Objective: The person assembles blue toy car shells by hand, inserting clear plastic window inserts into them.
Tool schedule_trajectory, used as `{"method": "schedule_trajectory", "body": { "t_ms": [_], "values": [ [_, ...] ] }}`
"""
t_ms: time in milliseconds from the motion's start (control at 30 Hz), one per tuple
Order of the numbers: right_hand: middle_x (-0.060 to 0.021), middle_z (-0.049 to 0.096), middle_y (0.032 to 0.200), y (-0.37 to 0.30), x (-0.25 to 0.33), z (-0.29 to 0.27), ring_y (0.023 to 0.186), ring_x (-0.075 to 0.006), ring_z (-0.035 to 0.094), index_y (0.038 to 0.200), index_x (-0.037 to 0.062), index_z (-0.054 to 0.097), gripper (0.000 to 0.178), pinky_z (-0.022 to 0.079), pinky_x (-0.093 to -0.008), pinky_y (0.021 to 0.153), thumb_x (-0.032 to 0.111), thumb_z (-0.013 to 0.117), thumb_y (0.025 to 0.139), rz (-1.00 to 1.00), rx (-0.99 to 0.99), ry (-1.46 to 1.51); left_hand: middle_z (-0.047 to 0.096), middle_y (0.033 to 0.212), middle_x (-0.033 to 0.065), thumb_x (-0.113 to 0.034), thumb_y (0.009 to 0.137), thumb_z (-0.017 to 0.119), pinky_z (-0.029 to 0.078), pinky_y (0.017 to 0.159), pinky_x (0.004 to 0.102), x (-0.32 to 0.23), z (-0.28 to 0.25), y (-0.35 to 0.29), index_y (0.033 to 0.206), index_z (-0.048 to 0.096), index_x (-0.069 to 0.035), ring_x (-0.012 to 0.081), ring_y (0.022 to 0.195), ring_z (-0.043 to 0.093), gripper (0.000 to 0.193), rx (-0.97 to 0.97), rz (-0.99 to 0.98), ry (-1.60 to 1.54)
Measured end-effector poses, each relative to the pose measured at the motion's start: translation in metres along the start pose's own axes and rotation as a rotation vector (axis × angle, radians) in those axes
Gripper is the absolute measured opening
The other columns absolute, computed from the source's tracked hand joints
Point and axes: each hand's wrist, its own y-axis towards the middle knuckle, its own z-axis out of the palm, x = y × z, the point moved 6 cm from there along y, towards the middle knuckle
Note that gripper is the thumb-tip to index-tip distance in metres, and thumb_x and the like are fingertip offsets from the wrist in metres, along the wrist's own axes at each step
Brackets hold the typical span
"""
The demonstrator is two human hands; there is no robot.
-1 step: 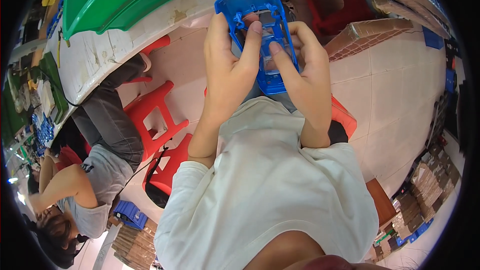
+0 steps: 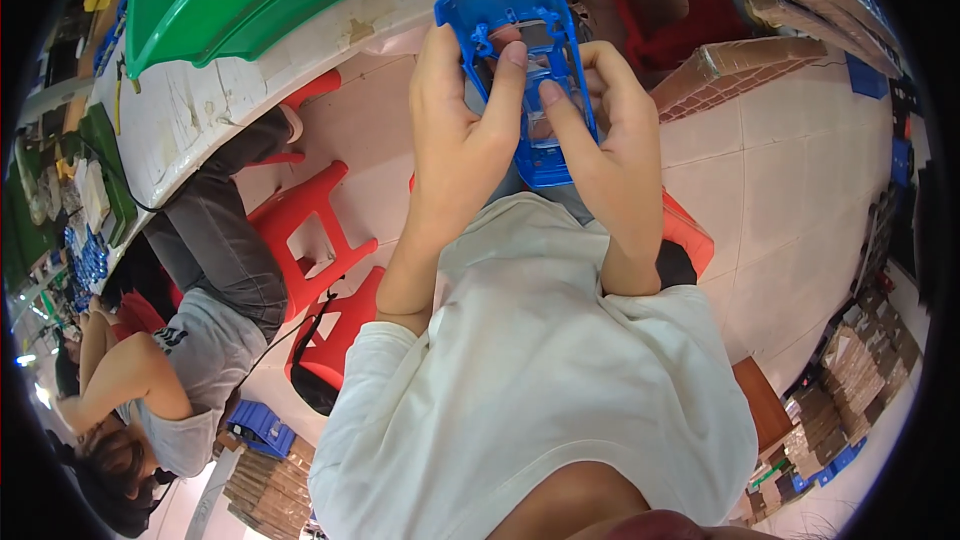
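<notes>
A blue plastic housing shell (image 2: 497,2), long with rounded corners, is held up in front of me, its hollow inner side with posts and openings facing me. My left hand (image 2: 458,130) grips its left edge, thumb reaching over into the frame. On the other side my right hand (image 2: 612,135) holds the right edge, with its thumb pressed on the inner middle part. The fingers behind the shell are mostly hidden. Clear or shiny pieces seem to sit in its openings; I cannot make out what they are.
A white worktable (image 2: 190,120) with a worn edge curves ahead, bearing a green bin (image 2: 270,5). At left a co-worker (image 2: 190,370) sits near red stools (image 2: 310,230). Cardboard cartons (image 2: 735,70) stand at the right, and a blue crate (image 2: 260,427) lies at lower left.
The shell has shifted very slightly to the right at its top end. Both hands keep their hold on it.
</notes>
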Motion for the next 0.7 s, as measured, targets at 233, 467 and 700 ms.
{"method": "schedule_trajectory", "body": {
  "t_ms": [233,467,700],
  "values": [
    [-0.0072,0.050,0.055,0.0056,0.0028,-0.0013,0.049,-0.0075,0.046,0.074,-0.0014,0.044,0.011,0.035,-0.0224,0.043,0.004,0.053,0.077,-0.078,-0.058,-0.211,0.056,0.083,0.0051,-0.007,0.081,0.054,0.040,0.061,0.0182,-0.0065,0.0025,-0.0031,0.085,0.046,-0.001,0.0063,0.072,0.050,0.011,0.057,0.067,0.272],
    [-0.0059,0.049,0.056,0.0049,0.0036,-0.0002,0.049,-0.0057,0.044,0.075,-0.0012,0.045,0.010,0.035,-0.0206,0.043,0.005,0.053,0.078,-0.111,-0.089,-0.170,0.056,0.084,0.0042,-0.005,0.082,0.052,0.041,0.062,0.0177,-0.0051,0.0039,-0.0051,0.088,0.045,0.000,0.0061,0.073,0.051,0.010,0.065,0.063,0.237],
    [-0.0055,0.049,0.055,0.0043,-0.0007,-0.0011,0.048,-0.0060,0.044,0.075,-0.0002,0.045,0.011,0.034,-0.0201,0.043,0.007,0.052,0.079,-0.150,-0.099,-0.118,0.049,0.077,0.0097,-0.001,0.075,0.051,0.038,0.061,0.0276,-0.0050,0.0061,-0.0049,0.085,0.051,0.000,0.0202,0.068,0.048,0.010,0.011,0.059,0.061]
  ]
}}
